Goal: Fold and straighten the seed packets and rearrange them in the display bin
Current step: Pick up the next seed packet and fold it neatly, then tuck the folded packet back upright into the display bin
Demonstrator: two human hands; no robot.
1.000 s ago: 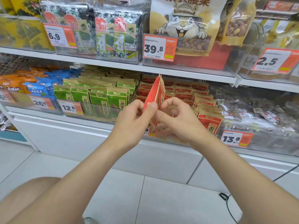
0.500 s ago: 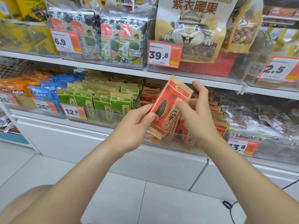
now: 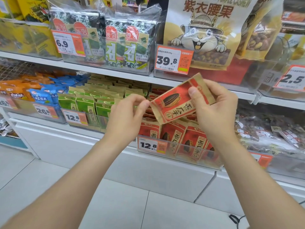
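Two sets of fingers (image 3: 142,101) clamped one red seed packet (image 3: 175,104): left hand (image 3: 130,113) pinched its 9 o'clock corner, right hand (image 3: 214,111) gripped its 3 o'clock end, thumb on front. Packet tilted, at 12 o'clock above display bin (image 3: 178,156).

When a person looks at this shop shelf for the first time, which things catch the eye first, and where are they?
First, the red seed packet, held sideways at the centre: the right hand grips its right end and the left hand pinches its left corner. Below stands the clear display bin of matching red packets. Above, the large cashew bag with a cartoon animal in a straw hat stands out.
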